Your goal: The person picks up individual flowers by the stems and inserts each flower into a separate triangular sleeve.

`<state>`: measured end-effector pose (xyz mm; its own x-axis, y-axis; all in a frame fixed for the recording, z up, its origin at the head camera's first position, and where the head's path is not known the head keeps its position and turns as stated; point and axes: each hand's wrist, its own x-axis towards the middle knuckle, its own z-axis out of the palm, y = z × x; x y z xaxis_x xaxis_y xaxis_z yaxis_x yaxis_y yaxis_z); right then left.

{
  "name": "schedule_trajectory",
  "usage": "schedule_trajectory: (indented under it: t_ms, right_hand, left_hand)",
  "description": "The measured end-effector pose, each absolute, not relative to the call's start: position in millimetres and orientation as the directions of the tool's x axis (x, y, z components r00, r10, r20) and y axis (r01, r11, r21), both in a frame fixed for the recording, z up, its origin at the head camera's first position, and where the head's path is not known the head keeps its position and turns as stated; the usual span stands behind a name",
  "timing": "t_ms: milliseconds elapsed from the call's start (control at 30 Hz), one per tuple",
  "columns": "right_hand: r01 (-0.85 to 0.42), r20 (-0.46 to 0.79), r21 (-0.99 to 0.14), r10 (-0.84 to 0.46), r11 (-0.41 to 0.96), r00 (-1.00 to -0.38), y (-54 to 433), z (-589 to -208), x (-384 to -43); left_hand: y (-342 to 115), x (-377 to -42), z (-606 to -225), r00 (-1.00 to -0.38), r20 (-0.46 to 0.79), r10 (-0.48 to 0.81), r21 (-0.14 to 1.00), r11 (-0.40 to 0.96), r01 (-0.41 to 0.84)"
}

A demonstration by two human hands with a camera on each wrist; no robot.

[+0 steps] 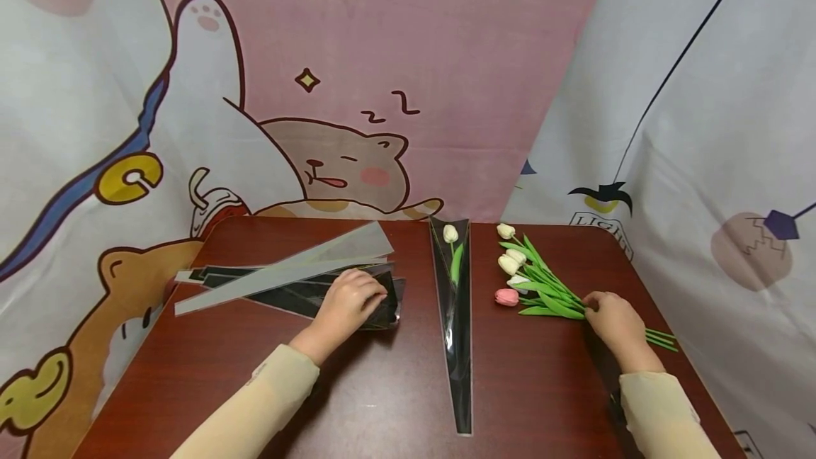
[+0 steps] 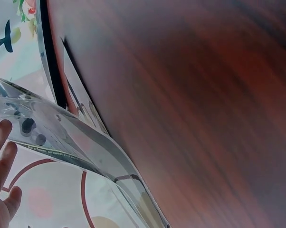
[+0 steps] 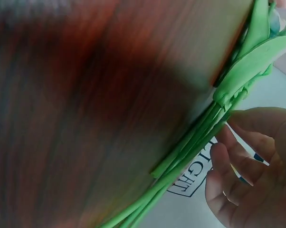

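On a clock face with 12 at the far edge of the table (image 1: 395,402), which has a glossy, red-brown surface, the cream cuffs (image 1: 280,384) are nearest, near 8 and 4. Just right of the centre lies a single wrapper (image 1: 460,367), smooth film with a black back, its narrow end toward 5 and its wide mouth past 12; one white tulip (image 1: 450,234) is already inside.

At 3, the right hand (image 1: 615,321) is partly closed, thumb and finger lightly pinching the stems of a loose bunch (image 1: 548,289), whose rounded heads, white and one pink, point toward 2. At 10, the left hand (image 1: 347,303) has bent fingers and appears to pinch the raised end of the wrapper pile (image 1: 287,296), thin and slippery-looking.

The step in hand seems to be separating a wrapper and a stem; the next move probably calls for parting a single film carefully. Farthest, toward 12, hangs a creased cartoon cloth (image 1: 497,91).
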<state>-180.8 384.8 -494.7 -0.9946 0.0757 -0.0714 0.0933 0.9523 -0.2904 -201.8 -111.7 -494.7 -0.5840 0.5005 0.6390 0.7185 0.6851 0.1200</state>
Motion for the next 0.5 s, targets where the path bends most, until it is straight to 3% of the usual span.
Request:
schedule_trajectory:
  t_ms: [300,500]
  right_hand:
    - [0.075,-0.049,-0.249,0.065,0.965,-0.997,385.4,-495.0,-184.7]
    - [0.054,-0.007,-0.276,0.054,0.96,-0.999,383.2,-490.2,-183.2]
  left_hand:
    - [-114.2,-201.9,-494.7,-0.588,0.644,0.489,0.12,0.695,0.709]
    - [-114.3,-200.9,-493.7,-0.626,0.611,0.485,0.151,0.705,0.693]
